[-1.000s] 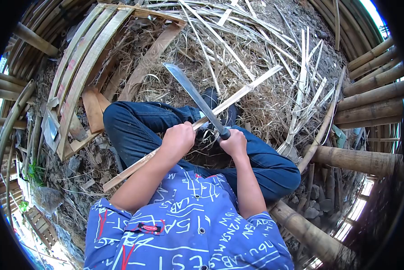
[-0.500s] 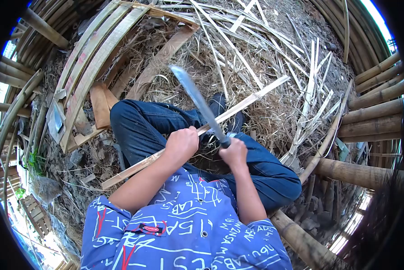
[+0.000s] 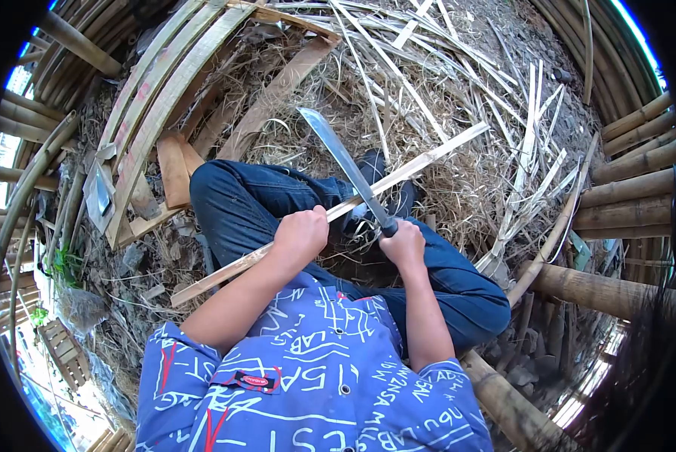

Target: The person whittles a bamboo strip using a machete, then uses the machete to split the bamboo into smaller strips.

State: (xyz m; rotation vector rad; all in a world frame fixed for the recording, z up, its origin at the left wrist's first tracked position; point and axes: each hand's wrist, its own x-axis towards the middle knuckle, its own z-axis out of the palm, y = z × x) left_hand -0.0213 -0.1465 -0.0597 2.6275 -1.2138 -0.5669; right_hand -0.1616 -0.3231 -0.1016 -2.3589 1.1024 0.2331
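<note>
Between the hands: bamboo strip (image 3: 428,160), its long axis slanting from behind the left hand (image 3: 302,235) to beyond the right hand (image 3: 403,242). Left hand is clenching the strip. Right hand is gripping the machete (image 3: 339,160), whose blade is crossing the strip just ahead of the right hand.

The person wears a blue short-sleeved shirt (image 3: 315,377) covered in white hand-scrawled letters and numbers, with a few red strokes near the left shoulder and the collar. A small black label with red lettering (image 3: 251,381) sits on a chest pocket flap, and a round metal snap button (image 3: 343,389) shows on the front placket. The sleeves end above the elbows, and the left hand (image 3: 302,235) and right hand (image 3: 403,245) are ungloved. Dark blue denim jeans (image 3: 240,203) cover the legs, and dark shoes (image 3: 372,162) cover the feet.
</note>
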